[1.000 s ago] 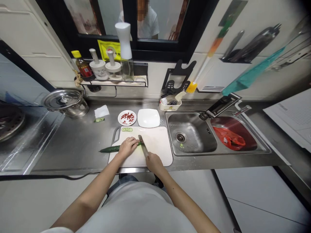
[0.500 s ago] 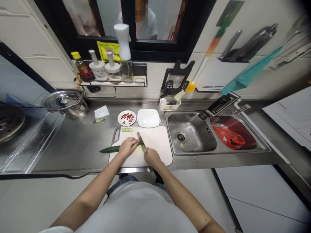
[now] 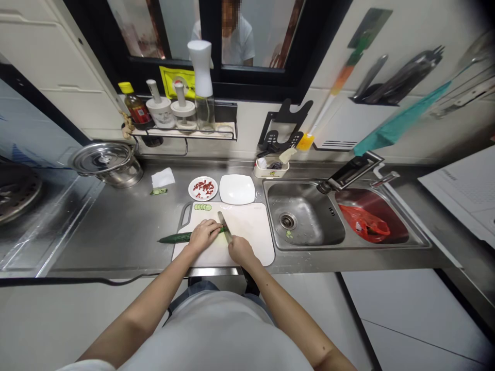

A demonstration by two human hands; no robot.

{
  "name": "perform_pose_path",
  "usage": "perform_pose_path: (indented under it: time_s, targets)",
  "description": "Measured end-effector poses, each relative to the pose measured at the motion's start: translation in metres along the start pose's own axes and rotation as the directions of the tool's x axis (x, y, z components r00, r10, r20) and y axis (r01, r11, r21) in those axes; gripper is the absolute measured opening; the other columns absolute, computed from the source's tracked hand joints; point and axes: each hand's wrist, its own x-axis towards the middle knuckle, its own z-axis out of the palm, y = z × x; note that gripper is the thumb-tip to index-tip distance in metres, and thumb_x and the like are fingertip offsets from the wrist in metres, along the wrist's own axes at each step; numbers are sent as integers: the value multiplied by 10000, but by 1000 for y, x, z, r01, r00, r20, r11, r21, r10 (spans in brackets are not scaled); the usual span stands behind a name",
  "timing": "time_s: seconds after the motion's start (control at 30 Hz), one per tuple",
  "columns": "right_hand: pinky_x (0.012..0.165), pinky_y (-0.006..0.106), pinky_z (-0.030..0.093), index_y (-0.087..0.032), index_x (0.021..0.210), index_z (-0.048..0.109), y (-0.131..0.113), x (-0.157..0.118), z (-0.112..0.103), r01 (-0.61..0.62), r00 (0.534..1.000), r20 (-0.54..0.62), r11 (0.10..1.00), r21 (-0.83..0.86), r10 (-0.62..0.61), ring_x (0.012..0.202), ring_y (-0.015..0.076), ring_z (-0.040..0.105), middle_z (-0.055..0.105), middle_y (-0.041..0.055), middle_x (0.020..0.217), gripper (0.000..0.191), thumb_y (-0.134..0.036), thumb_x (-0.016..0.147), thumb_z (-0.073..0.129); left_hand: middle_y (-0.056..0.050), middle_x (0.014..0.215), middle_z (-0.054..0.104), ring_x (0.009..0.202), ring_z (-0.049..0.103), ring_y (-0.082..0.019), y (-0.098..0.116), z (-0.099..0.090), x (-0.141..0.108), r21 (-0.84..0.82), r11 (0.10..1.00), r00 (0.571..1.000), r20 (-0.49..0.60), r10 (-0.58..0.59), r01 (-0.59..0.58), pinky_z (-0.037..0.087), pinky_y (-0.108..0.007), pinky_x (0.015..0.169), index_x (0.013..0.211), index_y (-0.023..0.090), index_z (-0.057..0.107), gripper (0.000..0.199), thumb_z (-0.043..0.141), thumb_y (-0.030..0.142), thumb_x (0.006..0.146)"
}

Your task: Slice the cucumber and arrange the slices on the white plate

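Note:
My left hand (image 3: 204, 235) presses a long green cucumber (image 3: 175, 238) onto the white cutting board (image 3: 253, 232), fingers closed over it near its right end. The cucumber's left end reaches past the board's edge over the counter. In my right hand (image 3: 240, 250) is a knife (image 3: 224, 224), its blade slanting up and left across the cucumber's right end, close beside my left fingertips. Several cucumber slices (image 3: 203, 207) lie in an overlapping row at the board's top left. Behind the board stand a plate of red pieces (image 3: 203, 188) and a white square plate (image 3: 237, 189).
On the right is a double sink (image 3: 305, 214) with a faucet (image 3: 348, 172) and a red plastic bag (image 3: 365, 222). A lidded steel pot (image 3: 112, 162) and a white paper (image 3: 163, 178) are at left. A shelf (image 3: 185, 133) holds bottles and jars. A person's reflection shows in the window.
The camera view has shifted slightly. Both hands, the knife and the cucumber keep nearly the same places on the board.

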Motion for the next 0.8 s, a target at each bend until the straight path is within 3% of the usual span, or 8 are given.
perform_pose_path:
  time_s: [0.37,0.8]
  targets:
    - [833,277,441,-70,1130,632,-6,14,-2,29,999,-20,1000,-5,-29,1041,236,630,674,185,1107,341,-145,909,383,-35,964,645,919,545,-188,3,-1,0,12,1000,1000,0,2,-2,430,-313,812,1061,272,682,260,463,334,935]
    - [808,258,438,-70,1123,633,-6,12,-8,20,999,-29,1000,20,-19,1022,222,636,680,179,1096,331,-161,917,391,-39,972,645,931,549,-183,2,1,-1,-9,1000,1000,-27,10,-10,439,-310,823,1054,271,690,251,480,329,930]
